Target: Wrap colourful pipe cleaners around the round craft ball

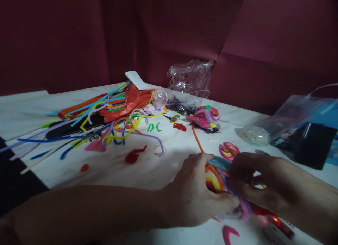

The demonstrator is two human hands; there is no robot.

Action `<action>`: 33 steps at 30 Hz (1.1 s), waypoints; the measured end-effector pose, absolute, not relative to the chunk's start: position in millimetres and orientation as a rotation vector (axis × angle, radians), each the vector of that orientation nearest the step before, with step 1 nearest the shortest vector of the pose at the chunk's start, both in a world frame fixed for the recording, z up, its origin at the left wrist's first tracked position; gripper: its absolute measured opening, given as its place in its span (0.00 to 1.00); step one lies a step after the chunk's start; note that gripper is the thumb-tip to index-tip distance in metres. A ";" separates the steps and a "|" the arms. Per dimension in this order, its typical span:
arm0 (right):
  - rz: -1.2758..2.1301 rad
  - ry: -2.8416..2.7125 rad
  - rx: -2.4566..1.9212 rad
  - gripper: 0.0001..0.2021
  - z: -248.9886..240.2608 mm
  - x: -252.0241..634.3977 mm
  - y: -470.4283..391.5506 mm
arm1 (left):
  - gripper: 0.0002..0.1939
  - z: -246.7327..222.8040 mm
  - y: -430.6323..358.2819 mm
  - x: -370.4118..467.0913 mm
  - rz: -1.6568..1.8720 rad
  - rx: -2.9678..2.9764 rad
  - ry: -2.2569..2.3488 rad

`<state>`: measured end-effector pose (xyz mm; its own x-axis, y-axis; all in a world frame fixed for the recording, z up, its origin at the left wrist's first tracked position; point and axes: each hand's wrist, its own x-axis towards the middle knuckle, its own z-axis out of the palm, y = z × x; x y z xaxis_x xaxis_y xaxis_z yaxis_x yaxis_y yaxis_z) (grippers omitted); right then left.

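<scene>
Head view: your left hand (pixel 196 192) and right hand (pixel 253 183) close from either side on a multicoloured coiled pipe-cleaner piece (pixel 217 176), pressed to the white table (pixel 148 171), apparently to steady it; loose pipe cleaners (pixel 100 121) lie well apart.

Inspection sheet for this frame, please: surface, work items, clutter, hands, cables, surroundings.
Surface: white table, dimly lit.
Work items: multicoloured coiled pipe-cleaner bundle held between both hands.
Clutter: loose pile of coloured pipe cleaners; orange plastic bag; crumpled clear plastic bag; finished pipe-cleaner ball figure; pink spiral piece; red fuzzy scrap; clear zip pouch with dark contents.
Hands: left hand and right hand both grip the bundle.
Cables: nothing seen.
Surroundings: dark maroon backdrop behind the table.
</scene>
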<state>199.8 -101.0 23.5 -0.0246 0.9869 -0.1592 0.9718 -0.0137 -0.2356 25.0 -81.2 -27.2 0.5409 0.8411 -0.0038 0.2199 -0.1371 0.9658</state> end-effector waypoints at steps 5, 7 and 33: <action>0.508 -2.139 -2.162 0.20 26.9 195.7 -100.1 | 0.32 -26.0 -81.1 24.9 0.697 1.632 0.855; 0.530 -2.126 -2.161 0.21 28.0 194.6 -101.4 | 0.31 -25.0 -81.2 25.7 0.709 1.624 0.836; 0.467 -1.503 -1.856 0.34 42.9 271.0 -129.9 | 0.27 -24.6 -45.9 29.2 0.624 1.363 0.749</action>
<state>271.0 -129.9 42.9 0.2636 0.9538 0.1443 0.7042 -0.0881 -0.7045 29.2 -45.9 -24.6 0.6263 0.7718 -0.1098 0.0309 0.1162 0.9927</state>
